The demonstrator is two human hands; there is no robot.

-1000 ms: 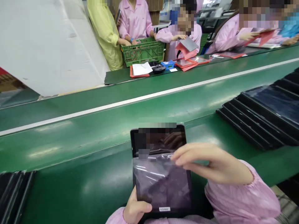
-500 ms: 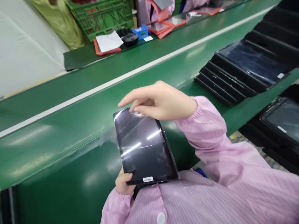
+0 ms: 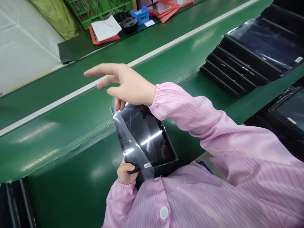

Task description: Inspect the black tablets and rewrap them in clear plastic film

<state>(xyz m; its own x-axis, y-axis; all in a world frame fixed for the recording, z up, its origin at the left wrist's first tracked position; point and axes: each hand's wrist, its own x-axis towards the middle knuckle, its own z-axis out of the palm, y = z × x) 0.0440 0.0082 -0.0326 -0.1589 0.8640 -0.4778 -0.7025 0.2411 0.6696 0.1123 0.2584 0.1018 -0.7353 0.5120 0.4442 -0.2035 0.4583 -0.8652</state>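
Note:
My left hand (image 3: 124,172) grips the lower left corner of a black tablet (image 3: 147,136), which is tilted and has a small white label near its bottom edge. A clear plastic film (image 3: 128,139) lies across the tablet's left side, with its upper edge rising near the top corner. My right hand (image 3: 125,85) hangs just above that corner with its fingers spread. One fingertip comes down close to the film, but whether it touches is hard to tell. A pink striped sleeve covers each of my arms.
A green conveyor belt (image 3: 71,107) with a white stripe runs behind my hands. Black-framed tablets (image 3: 251,53) lie in an overlapping row on the right, with another (image 3: 289,107) lower down. A bench beyond holds papers, a blue box (image 3: 142,15) and a green crate (image 3: 99,8).
My right hand has moved left and away from the tablet's face, and the film now lies diagonally across its left side. The view has swung, and the far bench sits higher in the picture.

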